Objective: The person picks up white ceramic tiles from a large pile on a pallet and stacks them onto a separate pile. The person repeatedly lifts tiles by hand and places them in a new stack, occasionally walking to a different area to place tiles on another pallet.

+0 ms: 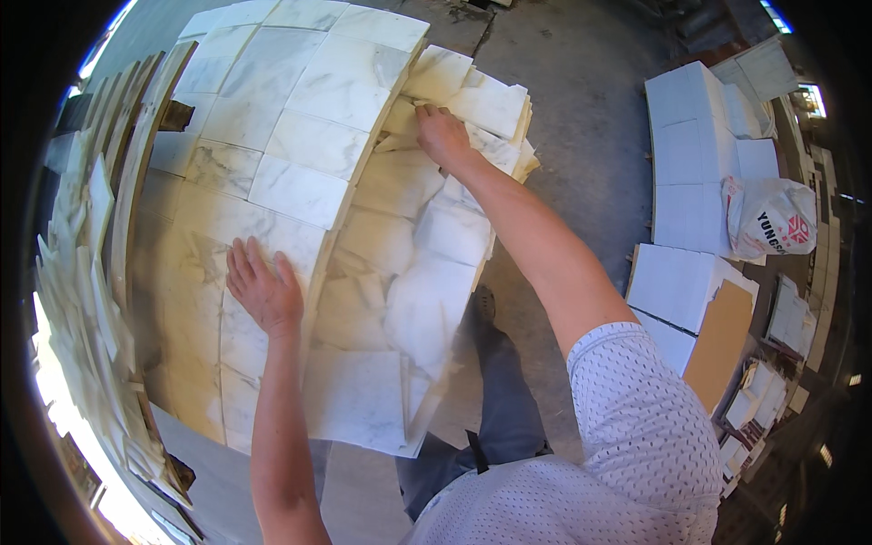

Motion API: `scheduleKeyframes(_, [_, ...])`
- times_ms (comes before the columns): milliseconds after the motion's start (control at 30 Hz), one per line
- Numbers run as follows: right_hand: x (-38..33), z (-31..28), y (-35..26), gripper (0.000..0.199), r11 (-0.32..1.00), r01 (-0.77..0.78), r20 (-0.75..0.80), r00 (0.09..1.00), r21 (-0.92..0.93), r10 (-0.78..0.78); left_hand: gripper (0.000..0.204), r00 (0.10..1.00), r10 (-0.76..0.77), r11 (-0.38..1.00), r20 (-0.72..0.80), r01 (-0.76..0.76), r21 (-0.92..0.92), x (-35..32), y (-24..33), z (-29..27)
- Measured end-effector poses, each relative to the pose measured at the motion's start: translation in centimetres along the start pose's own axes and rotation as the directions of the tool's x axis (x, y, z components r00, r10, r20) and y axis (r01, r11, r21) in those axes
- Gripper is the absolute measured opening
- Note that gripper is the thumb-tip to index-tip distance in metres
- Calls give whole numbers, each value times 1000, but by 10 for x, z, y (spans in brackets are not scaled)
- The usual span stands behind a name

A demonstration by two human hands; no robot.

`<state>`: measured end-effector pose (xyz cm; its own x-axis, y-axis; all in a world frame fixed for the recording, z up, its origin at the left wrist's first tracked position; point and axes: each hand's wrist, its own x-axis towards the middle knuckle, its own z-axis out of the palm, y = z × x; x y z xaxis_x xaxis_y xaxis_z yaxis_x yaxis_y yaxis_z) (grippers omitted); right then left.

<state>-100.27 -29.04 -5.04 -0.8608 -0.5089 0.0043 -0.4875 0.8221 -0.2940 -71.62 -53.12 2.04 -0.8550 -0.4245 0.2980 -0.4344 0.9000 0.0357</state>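
Right hand (pixel 442 134) fingers gripping marble tile (pixel 486 107), left hand (pixel 263 289) flat, open on slab (pixel 272 232).

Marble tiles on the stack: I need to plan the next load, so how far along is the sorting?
Looks done: a higher stack of white marble tiles lies in neat rows. In hand: the left hand rests flat on that stack's edge, while the right hand grips a tile in the lower, uneven pile. Left: that jumbled pile still looks unaligned.

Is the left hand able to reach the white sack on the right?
Probably not as things stand. The left hand lies flat on the marble tiles, while the white sack sits far off on white slabs, past the person's body and a strip of floor.
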Motion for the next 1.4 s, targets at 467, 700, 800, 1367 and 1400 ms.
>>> scheduleKeyframes(467, [-313, -17, -84, 58, 709, -560, 237, 827, 430, 510, 51, 1000, -5, 1000, -24, 5, 7, 0, 1, 0])
scheduleKeyframes(700, [-369, 2, -148, 85, 748, -593, 276, 804, 298, 527, 51, 999, 2, 1000, -48, 0, 25, -3, -4, 9])
scheduleKeyframes(800, [-364, 1, -157, 88, 786, -587, 293, 799, 194, 525, 51, 999, -2, 999, -51, 4, 32, -3, -5, 11])
scheduleKeyframes(1367, [-242, -29, -95, 74, 943, -202, 43, 979, 265, 198, 50, 999, -37, 999, -13, 38, 25, -2, -1, 4])
scheduleKeyframes(1400, [-215, -31, -82, 70, 960, -150, -4, 988, 238, 155, 50, 999, -34, 999, -19, 34, 28, -2, 0, 4])
